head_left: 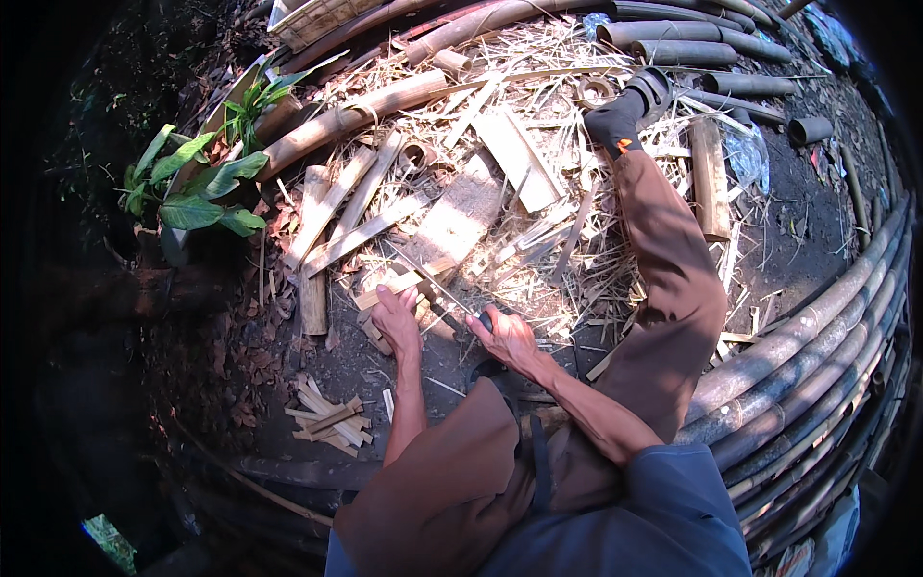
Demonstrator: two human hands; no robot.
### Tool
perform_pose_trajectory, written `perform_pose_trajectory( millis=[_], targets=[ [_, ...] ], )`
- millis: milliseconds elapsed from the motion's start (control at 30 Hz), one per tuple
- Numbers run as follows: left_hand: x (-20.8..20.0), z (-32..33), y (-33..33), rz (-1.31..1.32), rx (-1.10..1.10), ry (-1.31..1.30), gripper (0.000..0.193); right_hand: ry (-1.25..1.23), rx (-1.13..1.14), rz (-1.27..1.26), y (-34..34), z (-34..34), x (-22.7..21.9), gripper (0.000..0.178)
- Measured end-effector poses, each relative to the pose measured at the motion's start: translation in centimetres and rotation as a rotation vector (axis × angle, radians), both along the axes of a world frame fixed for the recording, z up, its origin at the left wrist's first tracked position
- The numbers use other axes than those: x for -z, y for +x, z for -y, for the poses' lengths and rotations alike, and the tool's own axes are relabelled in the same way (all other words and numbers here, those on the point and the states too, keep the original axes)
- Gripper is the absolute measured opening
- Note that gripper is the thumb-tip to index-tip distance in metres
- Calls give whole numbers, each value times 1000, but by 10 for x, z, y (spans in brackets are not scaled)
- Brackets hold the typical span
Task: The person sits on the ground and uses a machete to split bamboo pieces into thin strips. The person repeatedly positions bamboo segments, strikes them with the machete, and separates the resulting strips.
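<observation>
My left hand (396,319) is closed around a short, pale bamboo strip (423,276). In my right hand (512,344) is the dark handle of a knife (440,287). Its long thin blade points up and to the left, lying against or just over the strip; I cannot tell whether the edge touches it. Below the strip a wooden block (437,327) is partly hidden by my hands. To the left of my knee, a small heap of short cut strips (332,420) lies on the dark ground.
Thin shavings and split bamboo pieces (519,159) litter the ground ahead. Whole bamboo poles (769,370) curve along the right. Cut bamboo tubes (685,53) lie at the far right. A leafy plant (197,192) grows at the left. My outstretched leg (673,288) bounds the work spot.
</observation>
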State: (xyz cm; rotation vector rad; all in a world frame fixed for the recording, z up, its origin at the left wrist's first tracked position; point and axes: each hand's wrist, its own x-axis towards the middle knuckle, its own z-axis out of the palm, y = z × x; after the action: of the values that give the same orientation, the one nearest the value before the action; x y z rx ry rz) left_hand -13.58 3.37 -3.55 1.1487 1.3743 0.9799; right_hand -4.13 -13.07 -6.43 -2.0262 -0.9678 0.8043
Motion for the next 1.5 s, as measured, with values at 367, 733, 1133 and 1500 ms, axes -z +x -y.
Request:
perform_pose_trajectory(
  millis=[367, 733, 1133, 1500],
  targets=[
    [17, 13, 11, -238, 167, 31, 60, -30, -23, -17, -4, 13, -10, 41],
    [34, 11, 18, -316, 50, 188, 60, -33, 166, -48, 1, 21, 38, 34],
    [38, 21, 32, -421, 202, 335, 48, -206, 196, -153, 8, 32, 38, 54],
    [3, -9, -5, 32, 706, -524, 16, -130, 133, -166, 35, 26, -4, 50]
  ],
)
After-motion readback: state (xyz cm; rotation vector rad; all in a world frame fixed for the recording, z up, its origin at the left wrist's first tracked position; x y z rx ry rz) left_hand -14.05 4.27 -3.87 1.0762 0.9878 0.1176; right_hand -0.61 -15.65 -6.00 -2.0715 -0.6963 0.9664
